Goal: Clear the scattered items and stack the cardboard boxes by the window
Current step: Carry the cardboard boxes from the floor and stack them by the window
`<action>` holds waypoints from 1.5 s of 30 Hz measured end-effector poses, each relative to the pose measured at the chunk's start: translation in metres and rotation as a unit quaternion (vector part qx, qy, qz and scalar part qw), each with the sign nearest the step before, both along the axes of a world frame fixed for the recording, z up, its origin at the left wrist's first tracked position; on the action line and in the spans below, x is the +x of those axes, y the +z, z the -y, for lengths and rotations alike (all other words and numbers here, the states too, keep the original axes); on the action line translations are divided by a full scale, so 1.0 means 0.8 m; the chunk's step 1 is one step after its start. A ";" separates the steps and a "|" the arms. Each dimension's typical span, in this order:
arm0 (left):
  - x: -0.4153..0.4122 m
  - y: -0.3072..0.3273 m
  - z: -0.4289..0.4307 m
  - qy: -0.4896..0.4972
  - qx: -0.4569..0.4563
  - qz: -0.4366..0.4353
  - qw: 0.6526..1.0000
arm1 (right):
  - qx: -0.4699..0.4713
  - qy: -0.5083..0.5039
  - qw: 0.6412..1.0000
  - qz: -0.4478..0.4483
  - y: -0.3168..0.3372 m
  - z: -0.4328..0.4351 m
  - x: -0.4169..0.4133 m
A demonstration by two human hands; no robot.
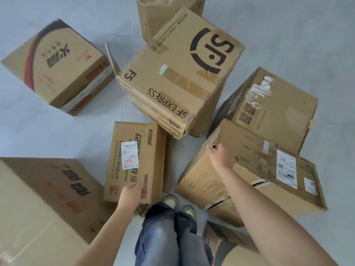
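Obs., head view. Cardboard boxes lie scattered on the floor [38, 131] around the person's feet. No window in view, so I cannot tell which way the stacking spot lies.

Left hand [133, 192]: on the near end of the narrow box [153, 160], the one with the white shipping label. Thumb and curled fingers pinch its near edge. The box lies flat, directly ahead of the left foot. Its long axis runs straight away from the person, and the far end stops just short of the SF Express box [178, 73].

Right hand [221, 156]: stretched forward to the far left corner of the wide box [259, 169]. Fingers bend over that corner, but the back of the hand hides the contact, so I cannot tell if it grips. This box lies ahead and to the right. Its long axis runs diagonally from the hand down to the right, and one side is raised against the box behind.

Key relation: each hand is on a different box, and the narrow box's length points away from the holder.

Judgement: lifting by the near end alone would leave the far end to drag or swing. The right hand is the nearer one to cross over and steady the narrow box's right side.
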State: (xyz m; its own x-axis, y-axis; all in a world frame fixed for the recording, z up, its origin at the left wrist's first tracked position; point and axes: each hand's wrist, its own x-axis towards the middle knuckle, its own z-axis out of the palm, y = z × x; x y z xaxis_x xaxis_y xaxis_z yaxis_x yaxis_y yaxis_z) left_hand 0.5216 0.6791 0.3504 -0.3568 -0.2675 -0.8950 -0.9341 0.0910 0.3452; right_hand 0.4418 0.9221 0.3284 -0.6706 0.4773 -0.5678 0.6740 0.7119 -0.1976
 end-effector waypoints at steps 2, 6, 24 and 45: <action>-0.003 -0.027 -0.005 0.000 -0.001 0.003 1.000 | 0.091 0.033 0.995 -0.005 -0.026 -0.001 -0.011; -0.006 -0.058 -0.014 -0.001 -0.001 0.008 1.000 | 0.103 0.023 0.994 0.010 -0.049 -0.002 -0.024; 0.010 0.133 -0.091 -0.107 0.056 -0.012 0.993 | -0.042 -0.254 0.965 -0.057 0.198 -0.144 0.173; -0.104 0.372 -0.134 -0.131 0.098 -0.270 0.949 | -0.192 -0.365 0.768 -0.491 0.610 -0.182 0.281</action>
State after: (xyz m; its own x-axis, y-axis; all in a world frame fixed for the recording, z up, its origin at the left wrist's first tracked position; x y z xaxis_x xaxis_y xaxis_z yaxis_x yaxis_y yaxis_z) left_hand 0.4382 0.7865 0.6477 -0.8084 0.0460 -0.5868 -0.5711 0.1801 0.8009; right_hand 0.6663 1.0676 0.8167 -0.4992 0.8531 -0.1521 0.2577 -0.0214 -0.9660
